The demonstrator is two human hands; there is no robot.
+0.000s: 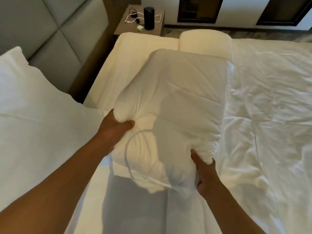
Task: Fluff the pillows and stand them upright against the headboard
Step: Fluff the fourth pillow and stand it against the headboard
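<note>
Pillow in hand (pixel 172 105): white, lying lengthwise away from the person over the bed, its near end bunched where both hands grip it.
Left hand (pixel 116 128): closed on the pillow's near left corner; thumb on top, the cloth puckered into the fist, the other fingers hidden under it.
Right hand (pixel 205 174): closed on the near right corner; thumb pressed into the top, fingers curled along the edge underneath.
Arms: both bare, reaching forward from the lower frame, the left stretched farther than the right.
Second pillow (pixel 32 102): white, at left, leaning against the headboard.
Headboard (pixel 55 32): grey padded panels, upper left.
Duvet (pixel 270 102): white, crumpled, to the right of the held pillow.
Nightstand (pixel 140 19): beyond the bed, carrying a black cylinder (pixel 149 18) and white cables.
</note>
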